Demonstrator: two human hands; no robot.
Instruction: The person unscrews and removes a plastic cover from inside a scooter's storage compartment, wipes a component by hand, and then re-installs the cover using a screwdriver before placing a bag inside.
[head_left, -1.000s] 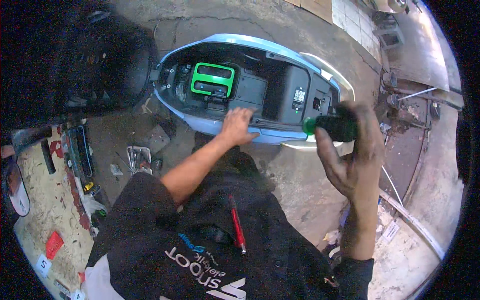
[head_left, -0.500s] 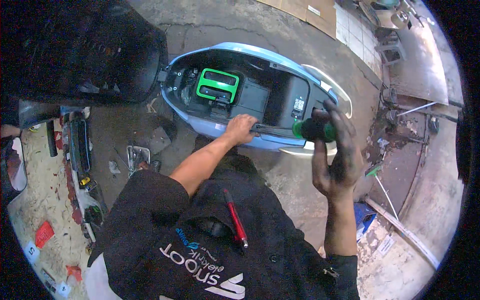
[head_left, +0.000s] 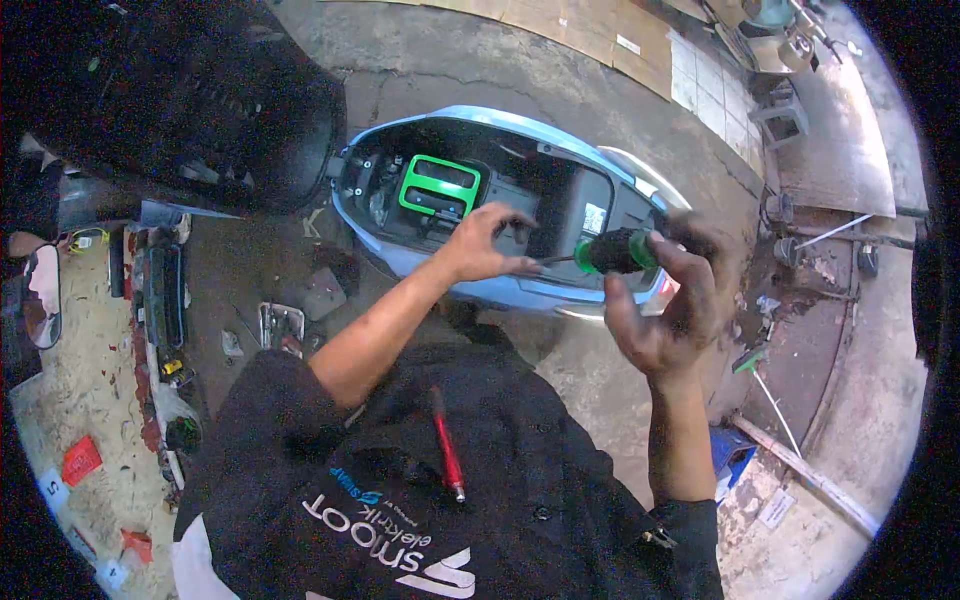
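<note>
A light blue scooter body (head_left: pixel 447 296) has an open dark storage well with a green rectangular handle frame (head_left: pixel 420 165) inside. My right hand (head_left: pixel 675 310) grips a screwdriver (head_left: pixel 615 250) by its black and green handle, over the right part of the well, its shaft pointing left. My left hand (head_left: pixel 475 250) is over the near part of the well, fingers curved and apart from the thumb, which is near the shaft's end; whether it touches the shaft is unclear. A red pen (head_left: pixel 448 450) lies on my dark shirt.
A large black seat or cover (head_left: pixel 230 110) stands upper left. A cluttered ledge (head_left: pixel 80 390) runs down the left. Cardboard (head_left: pixel 560 25), a grey plastic stool (head_left: pixel 780 120), a white rod (head_left: pixel 775 405) and a blue object (head_left: pixel 730 455) are around the body. A metal tray (head_left: pixel 280 325) lies left.
My left hand has shifted from the near rim up over the well, its fingers curving. My right hand has moved left with the screwdriver. The scene sits slightly lower in view.
</note>
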